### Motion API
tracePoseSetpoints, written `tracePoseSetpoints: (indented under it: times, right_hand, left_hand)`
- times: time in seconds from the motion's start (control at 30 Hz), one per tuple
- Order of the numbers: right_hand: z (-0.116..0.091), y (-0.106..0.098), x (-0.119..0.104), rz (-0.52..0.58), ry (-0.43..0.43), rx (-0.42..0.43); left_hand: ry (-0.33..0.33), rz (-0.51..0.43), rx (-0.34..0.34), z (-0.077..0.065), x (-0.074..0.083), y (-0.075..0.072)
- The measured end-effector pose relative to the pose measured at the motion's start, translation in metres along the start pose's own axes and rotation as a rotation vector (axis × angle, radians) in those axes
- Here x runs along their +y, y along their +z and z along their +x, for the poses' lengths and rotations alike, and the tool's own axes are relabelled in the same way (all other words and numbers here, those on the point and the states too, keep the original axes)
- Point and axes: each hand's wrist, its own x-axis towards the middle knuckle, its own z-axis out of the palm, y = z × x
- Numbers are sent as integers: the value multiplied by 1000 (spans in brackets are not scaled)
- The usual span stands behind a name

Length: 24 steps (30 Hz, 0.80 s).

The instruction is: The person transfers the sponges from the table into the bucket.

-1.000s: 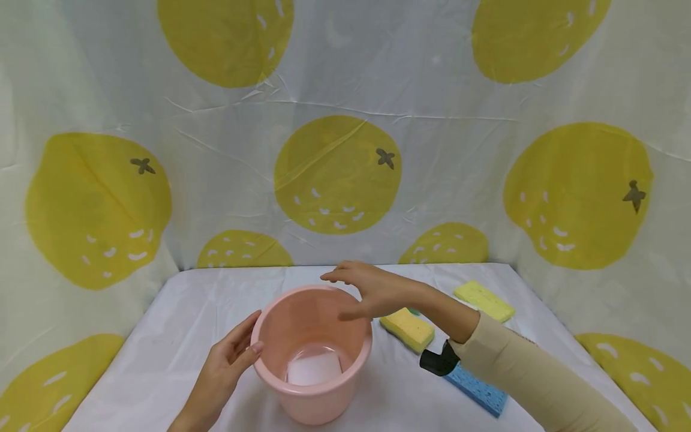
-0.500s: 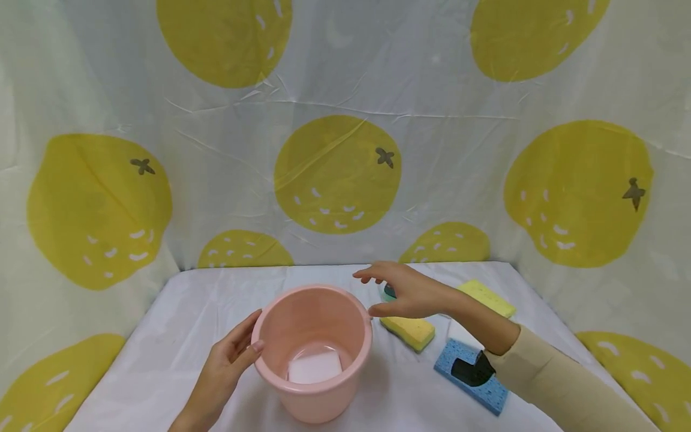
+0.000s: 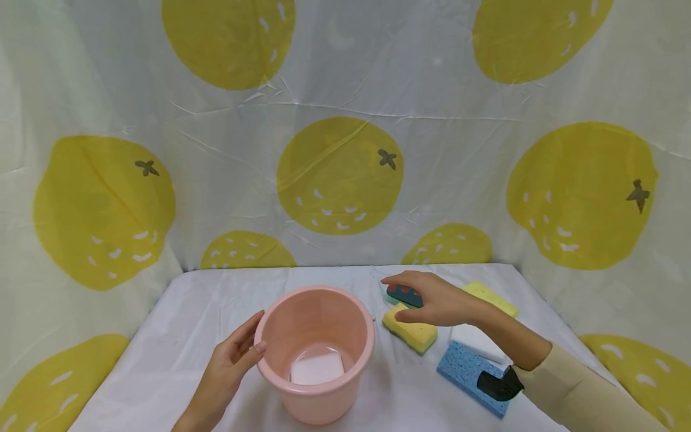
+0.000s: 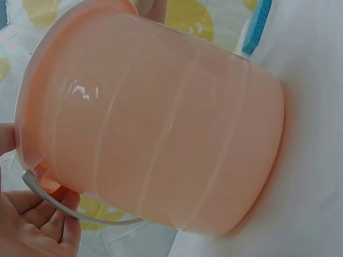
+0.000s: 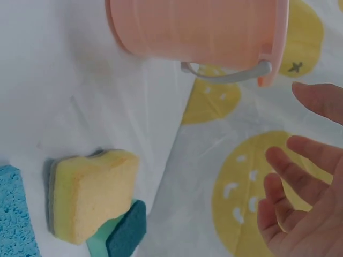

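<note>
A pink plastic bucket [image 3: 321, 407] stands on the white-covered table, with a white block [image 3: 317, 368] lying at its bottom. My left hand [image 3: 227, 363] grips the bucket's left rim, thumb on the edge and fingers outside. In the left wrist view those fingers are near the bucket's grey handle [image 4: 80, 215]. My right hand [image 3: 434, 298] hovers over the sponges with loosely spread fingers and holds nothing. Closest below it are a yellow scrub sponge [image 3: 417, 337] with a notched side and a dark-green-topped sponge [image 3: 402, 296], partly hidden by the fingers.
Right of the bucket lie a blue sponge [image 3: 468, 375], a white sponge [image 3: 477, 341] and a flat light-yellow sponge [image 3: 488, 297] farther back. The right forearm covers parts of them. A lemon-printed curtain [image 3: 227, 174] encloses the table's back and sides.
My right hand has moved right, from above the bucket's opening to over the sponges. The left hand, the bucket and the white block have stayed in place.
</note>
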Motion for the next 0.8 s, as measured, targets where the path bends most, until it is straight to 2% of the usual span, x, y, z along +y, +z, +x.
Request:
tracePoseSetpoints:
  times: [0.3,0.57,0.8]
  right_hand:
    - [-23,1,9,22,75,20]
    - [-43,11,22,9,133,37]
    - [-62,17,34,6,148,68]
  left_hand:
    - [-2,-1,-1,0,-2,0]
    - [-11,-4,-2,1,-3,-1]
    - [-14,-3,-3,1,-2,0]
